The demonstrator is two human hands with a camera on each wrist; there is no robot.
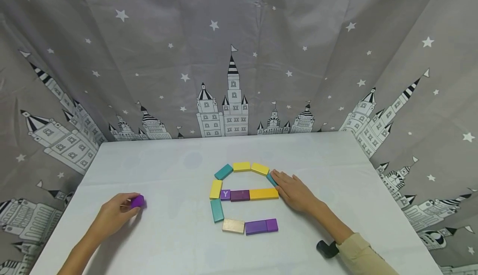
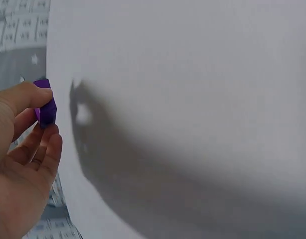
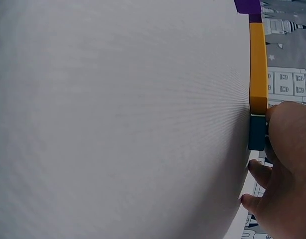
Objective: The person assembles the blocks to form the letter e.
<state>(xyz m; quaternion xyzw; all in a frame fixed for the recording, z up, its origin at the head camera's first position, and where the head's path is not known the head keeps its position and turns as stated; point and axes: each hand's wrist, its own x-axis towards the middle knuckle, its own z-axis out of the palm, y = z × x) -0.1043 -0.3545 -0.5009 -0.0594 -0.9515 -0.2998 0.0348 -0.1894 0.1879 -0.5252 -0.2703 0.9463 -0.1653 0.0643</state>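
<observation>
My left hand (image 1: 113, 217) pinches a small purple block (image 1: 137, 201) between thumb and fingers, left of the block pattern; in the left wrist view the purple block (image 2: 47, 104) is tilted above the table. On the right, my right hand (image 1: 296, 192) touches a teal block (image 1: 271, 179) with its fingers fairly straight, partly covering it. That teal block stands at the right end of a curve of yellow and teal blocks. Its lower end meets an orange block (image 1: 264, 194), in line with a dark purple block (image 1: 240, 195) and a purple block marked Y (image 1: 225, 195).
The curve runs on through yellow blocks (image 1: 242, 166) and teal blocks (image 1: 217, 210) to a beige block (image 1: 233, 226) and purple blocks (image 1: 256, 227) at the bottom. A black device (image 1: 327, 249) is at my right wrist. Behind the white table (image 1: 168, 242) hangs a grey castle-print curtain (image 1: 149, 59).
</observation>
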